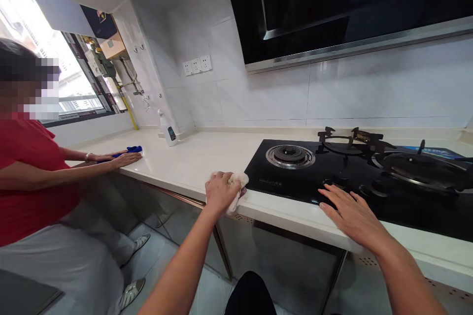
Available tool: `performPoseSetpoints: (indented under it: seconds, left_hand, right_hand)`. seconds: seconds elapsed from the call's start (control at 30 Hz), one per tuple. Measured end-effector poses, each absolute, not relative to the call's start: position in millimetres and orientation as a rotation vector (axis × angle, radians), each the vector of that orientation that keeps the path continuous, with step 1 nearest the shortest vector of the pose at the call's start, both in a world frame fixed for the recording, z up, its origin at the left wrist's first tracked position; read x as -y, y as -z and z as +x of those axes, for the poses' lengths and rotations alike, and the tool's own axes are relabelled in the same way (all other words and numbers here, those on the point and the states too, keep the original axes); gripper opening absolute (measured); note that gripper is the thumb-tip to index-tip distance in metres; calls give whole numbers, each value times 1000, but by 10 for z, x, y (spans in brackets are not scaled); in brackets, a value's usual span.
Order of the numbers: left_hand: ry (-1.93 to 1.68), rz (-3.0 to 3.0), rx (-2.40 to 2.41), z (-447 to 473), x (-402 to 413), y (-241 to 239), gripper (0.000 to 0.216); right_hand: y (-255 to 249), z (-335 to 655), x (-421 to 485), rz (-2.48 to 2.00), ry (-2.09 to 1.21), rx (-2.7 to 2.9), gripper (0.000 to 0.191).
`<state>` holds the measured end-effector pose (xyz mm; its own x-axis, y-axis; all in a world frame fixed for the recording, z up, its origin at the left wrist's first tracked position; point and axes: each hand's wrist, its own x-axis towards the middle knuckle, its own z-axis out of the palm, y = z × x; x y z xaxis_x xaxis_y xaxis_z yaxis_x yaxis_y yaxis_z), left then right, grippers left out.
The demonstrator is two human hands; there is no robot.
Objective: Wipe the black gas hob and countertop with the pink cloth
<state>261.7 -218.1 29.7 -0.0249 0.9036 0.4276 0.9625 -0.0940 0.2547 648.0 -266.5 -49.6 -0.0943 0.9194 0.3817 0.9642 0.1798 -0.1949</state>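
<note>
My left hand [219,192] is closed over a white cloth [239,182], pressing it on the pale countertop [192,157] at the left front corner of the black gas stove [254,172]. My right hand [351,214] lies flat with fingers spread over the stove's front edge, near the control knobs [379,187]; nothing is in it. The left burner [290,155] has no pan support on it. A pan support [342,142] stands on the stove's rear part, and a dark round lid or pan [417,170] sits at the right.
At the left, a person in a red top [33,177] rests both hands on the counter with a blue cloth [133,149]. A white spray bottle [167,129] stands by the wall pillar. The black range hood [347,5] overhangs the stove. Cabinet doors [281,261] are below.
</note>
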Motion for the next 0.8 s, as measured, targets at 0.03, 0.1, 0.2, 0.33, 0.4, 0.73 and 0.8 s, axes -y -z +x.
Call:
performPoseSetpoints:
  seconds: [0.03,0.1,0.2,0.33,0.4,0.73,0.8]
  left_hand:
    - [782,-2098,1987,2705,2260,-251,37]
    - [827,-2115,1882,2919,2443,-158,36]
    - [880,-2222,1728,3343,2720,-52,38]
    - [935,-2340,1539,3986,2957,16,33]
    - [947,-2406,1413,4231,3006,48,35]
    - [1183,-2486,1123,4163,2956,192,45]
    - [1240,-2449,1121,4066,2914,198,44]
  right_hand:
    - [499,6483,2665,-1773,145,2048,63]
    - [506,6492,2665,-1771,154,2050,63]
    - [520,6515,2666,-1765,172,2061,62]
    - [551,6571,2655,-1752,224,2088,58]
    - [561,6607,2649,-1734,252,2105,54]
    - [510,6614,2665,-1723,216,2124,56]
    - [518,6602,2662,-1730,213,2119,59]
